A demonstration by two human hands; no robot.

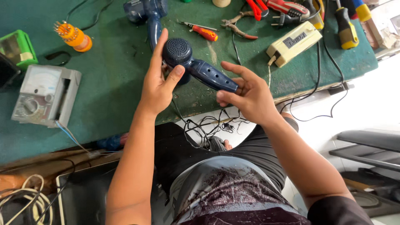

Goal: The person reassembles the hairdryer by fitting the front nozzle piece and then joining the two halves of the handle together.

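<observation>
The second blue hair dryer [146, 12] and the pliers [287, 7] are cut off by the top edge.

Bright daylight from right; white floor [366, 96] overexposed; sharp focus, wide-angle edge distortion.

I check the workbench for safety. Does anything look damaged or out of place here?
Yes. The grey meter at the bench's left edge has loose wires trailing off. Both hands, left hand and right hand, hold a blue hair dryer; no damage shows.
</observation>
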